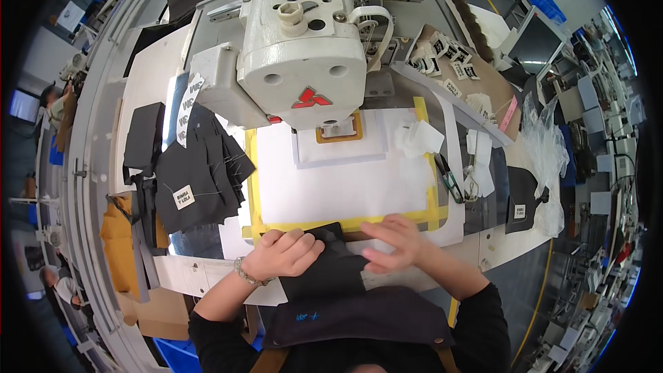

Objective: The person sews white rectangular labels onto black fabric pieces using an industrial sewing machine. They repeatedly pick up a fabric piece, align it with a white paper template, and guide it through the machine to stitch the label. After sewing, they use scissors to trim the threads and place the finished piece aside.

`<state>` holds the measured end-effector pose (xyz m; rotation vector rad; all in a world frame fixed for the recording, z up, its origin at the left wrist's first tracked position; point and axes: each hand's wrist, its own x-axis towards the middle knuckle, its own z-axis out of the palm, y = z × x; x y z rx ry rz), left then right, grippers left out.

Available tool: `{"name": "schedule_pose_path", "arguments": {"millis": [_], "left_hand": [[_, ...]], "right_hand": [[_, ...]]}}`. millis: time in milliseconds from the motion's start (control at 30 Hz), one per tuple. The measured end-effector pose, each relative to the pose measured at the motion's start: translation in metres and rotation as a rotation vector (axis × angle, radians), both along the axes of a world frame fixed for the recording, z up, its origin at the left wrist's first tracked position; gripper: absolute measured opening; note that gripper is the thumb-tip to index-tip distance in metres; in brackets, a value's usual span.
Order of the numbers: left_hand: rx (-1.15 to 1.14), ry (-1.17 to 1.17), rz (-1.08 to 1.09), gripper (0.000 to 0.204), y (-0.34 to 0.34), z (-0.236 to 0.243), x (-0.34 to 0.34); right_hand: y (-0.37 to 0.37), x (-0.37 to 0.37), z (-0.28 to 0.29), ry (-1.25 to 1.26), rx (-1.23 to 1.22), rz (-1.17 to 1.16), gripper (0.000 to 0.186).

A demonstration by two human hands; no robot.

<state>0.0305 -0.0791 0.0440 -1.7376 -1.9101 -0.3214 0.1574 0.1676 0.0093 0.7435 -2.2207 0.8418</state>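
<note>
My left hand (283,252) is curled shut on the left edge of a black fabric piece (331,266) lying at the near edge of the sewing table. My right hand (394,243) rests flat, fingers spread, on the right side of the same piece. Just beyond the hands lies a white work surface (345,186) framed with yellow tape (252,186). The white sewing machine head (304,48) stands above it, with its presser foot area inside a small tan frame (340,131).
A stack of black fabric pieces with white labels (197,176) lies left of the taped area. Small scissors (449,179) and white label scraps (418,138) sit to the right. More labelled pieces (521,200) and clear plastic bags (545,152) lie far right. Other people sit at the far left.
</note>
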Motion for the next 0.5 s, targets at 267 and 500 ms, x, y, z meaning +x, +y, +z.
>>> {"name": "schedule_pose_path", "arguments": {"millis": [267, 500], "left_hand": [[0.030, -0.131, -0.074, 0.025, 0.066, 0.011, -0.007], [-0.143, -0.203, -0.209, 0.035, 0.092, -0.021, 0.015]], "right_hand": [[-0.007, 0.002, 0.023, -0.848, -0.457, -0.231, 0.054], [0.036, 0.008, 0.018, -0.848, -0.726, -0.343, 0.063]]}}
